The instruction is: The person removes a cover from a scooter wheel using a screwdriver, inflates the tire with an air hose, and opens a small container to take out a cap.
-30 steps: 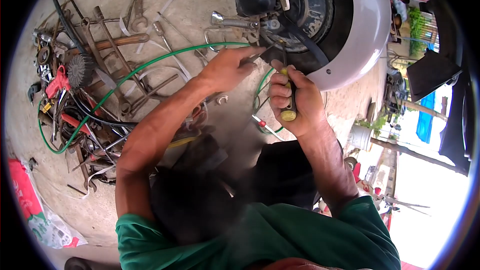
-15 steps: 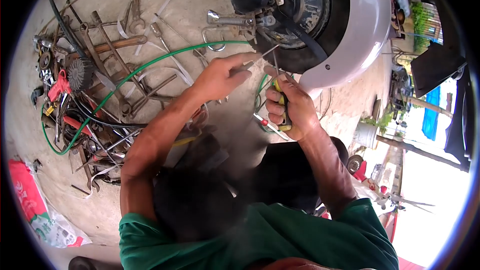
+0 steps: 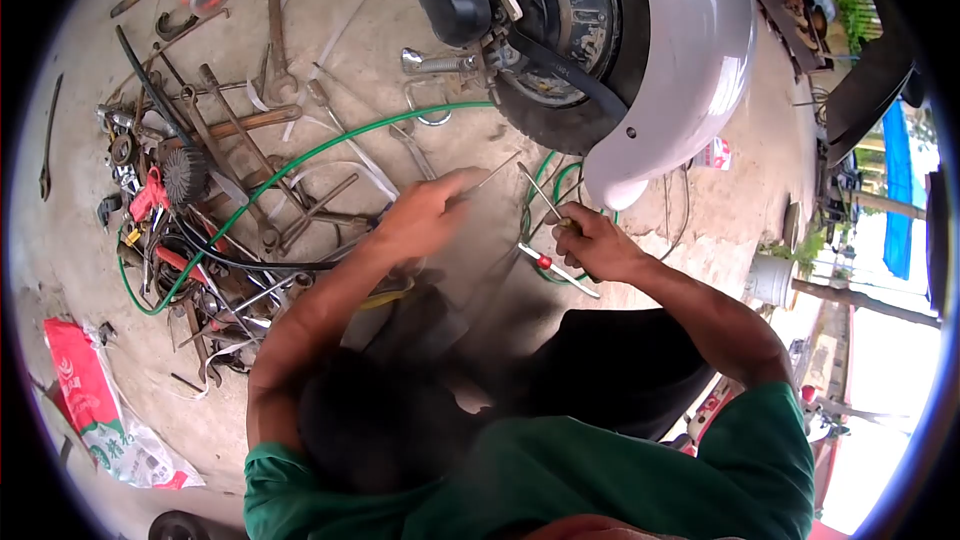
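We count one left hand (image 3: 418, 213) and one right hand (image 3: 600, 244), two slender tools (image 3: 541, 192) held in them, one wheel (image 3: 575, 20) towards one o'clock, one coil spring (image 3: 447, 64) at twelve, one round brush (image 3: 186, 176) at nine, one plastic bag (image 3: 112, 430) at eight.

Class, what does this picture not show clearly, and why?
Head view, all items:
Left hand: finger outlines blurred.
Thin rod: near end hidden by that hand.
Screwdriver: handle mostly hidden by the right hand.
Wheel: top cut off by upper edge.
Bag: fine print too small.

one wide head view, forward and down, near left hand (image 3: 425, 217) and right hand (image 3: 598, 245)
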### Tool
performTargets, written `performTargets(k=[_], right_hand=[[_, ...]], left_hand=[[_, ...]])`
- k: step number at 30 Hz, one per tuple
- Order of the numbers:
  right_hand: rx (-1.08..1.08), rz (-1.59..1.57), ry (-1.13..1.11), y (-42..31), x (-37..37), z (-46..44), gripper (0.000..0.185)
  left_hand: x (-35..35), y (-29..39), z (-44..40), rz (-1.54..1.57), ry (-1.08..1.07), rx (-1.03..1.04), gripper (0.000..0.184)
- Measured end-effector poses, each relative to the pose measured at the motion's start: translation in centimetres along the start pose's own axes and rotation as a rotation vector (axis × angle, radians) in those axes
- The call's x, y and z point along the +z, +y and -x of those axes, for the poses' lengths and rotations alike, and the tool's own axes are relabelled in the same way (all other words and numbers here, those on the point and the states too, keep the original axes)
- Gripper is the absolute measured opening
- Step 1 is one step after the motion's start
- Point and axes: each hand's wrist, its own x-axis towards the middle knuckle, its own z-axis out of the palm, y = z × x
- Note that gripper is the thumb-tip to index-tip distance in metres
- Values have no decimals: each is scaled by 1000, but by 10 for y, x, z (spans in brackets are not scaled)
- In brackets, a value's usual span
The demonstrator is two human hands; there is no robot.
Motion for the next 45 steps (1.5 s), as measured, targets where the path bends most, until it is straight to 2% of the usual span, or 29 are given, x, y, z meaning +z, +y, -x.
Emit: performTargets(k=[2,5,6,9,12,14,16,17,19,21,27,32,35,36,37,39,40,41,45], right_hand=[[82,22,-52,3,-9,7,31],[146,-60,-127,30,-19,1,32],[168,-121,-143,42,-18,-5,35],[187,-196,-212,52,-16,-12,37],[85,-101,-216,41,-17,-14,35],[0,-148,-220,56,-18,-32,34],[-21,-301,-179,84,-11,-56,32],[47,-304,-187,81,-12,-60,33],[10,-372,-213,101,-10,-70,33],[28,-456,-254,113,-8,-81,28],[-26,-458,-322,118,0,-91,17],[-36,-463,-314,109,0,-78,17],[-19,-346,-273,82,-4,-44,19],[-42,-329,-288,69,-6,-31,21],[-64,-335,-294,65,-5,-25,21],[-114,-325,-283,36,-8,0,23],[-150,-325,-277,34,-9,5,25],[-110,-434,-302,17,-12,20,26],[-101,-485,-270,-2,-9,34,21]], left_hand=[[4,-2,-9,-302,37,149,43],[5,25,-26,2,134,24,33],[3,42,-40,251,183,-75,27],[-6,112,-78,364,319,-271,28],[7,112,-113,357,451,-220,27],[13,115,-118,347,517,-241,27],[20,103,-121,344,588,-265,26],[23,108,-123,426,639,-275,25],[28,100,-130,361,680,-285,21],[39,89,-142,311,814,-266,20],[52,71,-167,184,984,-359,22],[55,81,-158,337,991,-287,25],[54,85,-150,439,1016,-268,24],[59,76,-149,405,1033,-168,24],[53,89,-138,441,950,-189,21],[57,80,-137,486,947,-84,21],[50,95,-130,501,902,-153,18],[55,68,-137,545,862,-38,12],[44,94,-122,659,705,-86,10]])
